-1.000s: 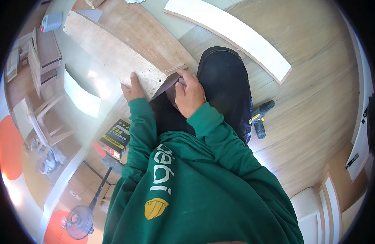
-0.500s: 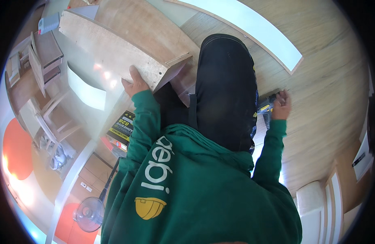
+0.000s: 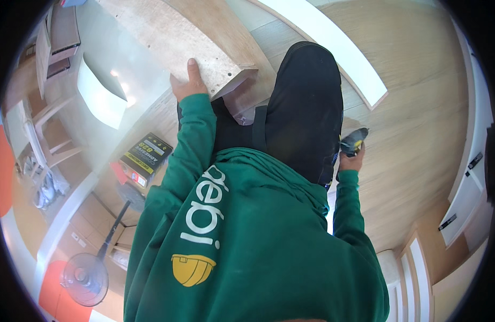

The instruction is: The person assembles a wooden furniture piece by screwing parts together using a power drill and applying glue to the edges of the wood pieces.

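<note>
My left hand (image 3: 190, 86) grips the near edge of a wooden drawer box (image 3: 167, 40). Its thumb lies on the pale board face, and the other fingers are mostly hidden underneath. Small holes show at the board's right end, close to my raised knee. On the other side of my leg, my right hand (image 3: 352, 159) is wrapped round a black-and-yellow cordless drill (image 3: 352, 140). The drill's dark front end points up and away, low over the wood floor. Its lower part is hidden by my hand and leg.
A long white panel (image 3: 333, 48) lies on the floor ahead. To the left are a black-and-yellow box (image 3: 146, 154), a curved white sheet (image 3: 101, 91), a standing fan (image 3: 85, 276) and a wooden chair frame (image 3: 41, 131). White cabinet doors (image 3: 462, 212) line the far right.
My right hand has drawn the drill back from the floor, nearer my leg, with a firmer hold. My left hand still holds the drawer box. The whole view has shifted.
</note>
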### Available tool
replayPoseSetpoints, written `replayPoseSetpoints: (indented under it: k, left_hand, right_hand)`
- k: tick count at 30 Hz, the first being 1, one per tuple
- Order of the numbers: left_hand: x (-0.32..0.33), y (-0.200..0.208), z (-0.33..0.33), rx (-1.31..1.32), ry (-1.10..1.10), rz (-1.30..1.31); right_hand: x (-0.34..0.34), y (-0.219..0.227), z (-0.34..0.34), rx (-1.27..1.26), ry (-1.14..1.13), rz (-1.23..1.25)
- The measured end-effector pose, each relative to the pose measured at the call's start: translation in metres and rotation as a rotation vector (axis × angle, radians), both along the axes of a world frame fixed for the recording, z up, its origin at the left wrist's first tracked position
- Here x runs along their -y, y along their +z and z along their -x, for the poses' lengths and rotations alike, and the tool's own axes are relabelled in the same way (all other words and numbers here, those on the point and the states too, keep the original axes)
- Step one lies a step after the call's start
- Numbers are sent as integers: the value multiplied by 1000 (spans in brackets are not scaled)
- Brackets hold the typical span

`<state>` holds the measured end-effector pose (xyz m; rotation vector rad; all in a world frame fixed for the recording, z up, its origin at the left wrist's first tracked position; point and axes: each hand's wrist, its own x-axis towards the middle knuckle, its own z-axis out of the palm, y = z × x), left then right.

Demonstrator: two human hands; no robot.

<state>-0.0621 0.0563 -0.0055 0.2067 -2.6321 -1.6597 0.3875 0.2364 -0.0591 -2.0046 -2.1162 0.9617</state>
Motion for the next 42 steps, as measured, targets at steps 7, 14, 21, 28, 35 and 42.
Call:
replayPoseSetpoints:
  k: [7,14,21,28,35,42]
  left_hand:
    - [-1,5,-5,8,2,-209]
    - [2,-7,-5,45,26,-177]
    - [2,-13,-5,31,68,-246]
    - [2,-15,-5,51,47,-241]
    - [5,-1,-9,116,26,-248]
    - [4,-21,-6,71,39,-215]
  right_hand:
    - [-54,213,101,-496,312,48]
    - [-7,282,247,-615,570,418]
    - [-5,272,300,-426,981,337]
    - [-2,253,315,-370,1115,192]
    - [-2,259,320,-321,1008,293]
    - [-6,261,324,-249,1047,336]
